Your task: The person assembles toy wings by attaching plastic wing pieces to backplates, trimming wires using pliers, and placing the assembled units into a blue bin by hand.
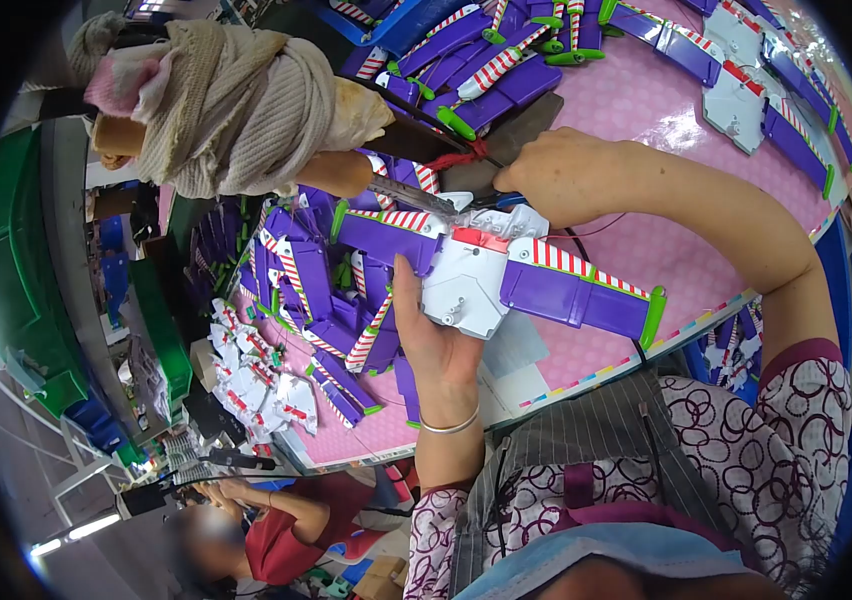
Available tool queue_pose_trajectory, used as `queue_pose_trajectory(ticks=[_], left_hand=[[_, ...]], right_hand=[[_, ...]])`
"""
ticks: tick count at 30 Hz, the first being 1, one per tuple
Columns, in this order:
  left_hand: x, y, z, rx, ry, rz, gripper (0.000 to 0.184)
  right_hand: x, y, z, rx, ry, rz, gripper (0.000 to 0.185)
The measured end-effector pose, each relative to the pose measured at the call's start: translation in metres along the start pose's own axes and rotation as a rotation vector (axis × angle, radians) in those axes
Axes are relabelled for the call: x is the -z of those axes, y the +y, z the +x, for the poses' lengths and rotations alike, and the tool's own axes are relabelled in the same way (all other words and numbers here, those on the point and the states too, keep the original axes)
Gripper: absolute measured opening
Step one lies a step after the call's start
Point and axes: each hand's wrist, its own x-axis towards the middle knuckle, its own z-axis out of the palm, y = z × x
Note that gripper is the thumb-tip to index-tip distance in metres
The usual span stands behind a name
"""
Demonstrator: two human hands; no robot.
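Observation:
My left hand [438,350] is closed on a toy wing assembly [461,290], thumb on its face. It has a white centre plate with a red piece, and purple wings with red-and-white stripes and green tips. Beyond its upper edge, my right hand [568,178] is closed next to a dark flat bar [524,130]; its fingertips and what they hold are hidden. A tool with a wooden handle [334,174] and a metal rod [411,194] points at the red piece. Cloth wrapping [236,105] is bound around its mount, and red string [458,155] is tied nearby.
Purple wing parts [296,270] are heaped left of the assembly, others [496,70] behind it. Finished-looking wing assemblies [736,100] lie at upper right on the pink tabletop [646,130]. White pieces [256,380] are piled at lower left. A co-worker in a red top [291,535] sits beyond.

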Motion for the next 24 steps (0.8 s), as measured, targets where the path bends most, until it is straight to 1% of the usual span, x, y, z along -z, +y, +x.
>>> queue_pose_trajectory(ticks=[2,12,15,21,24], left_hand=[[-0.002,-0.001,0.001,-0.037,0.076,0.016,0.051],[-0.008,-0.001,0.0,0.012,0.09,-0.007,0.053],[-0.009,-0.002,0.0,0.012,0.097,-0.027,0.053],[-0.01,-0.007,-0.005,-0.06,0.052,0.043,0.052],[-0.009,-0.017,-0.013,-0.107,0.074,0.064,0.048]], right_hand=[[0.0,0.0,0.0,-0.001,-0.002,0.0,0.025],[-0.003,0.001,0.002,-0.033,0.003,0.026,0.027],[-0.004,0.003,0.004,-0.013,0.003,0.011,0.026],[-0.008,0.004,0.0,0.006,0.077,-0.033,0.026],[-0.014,0.003,-0.004,0.023,0.096,-0.107,0.025]])
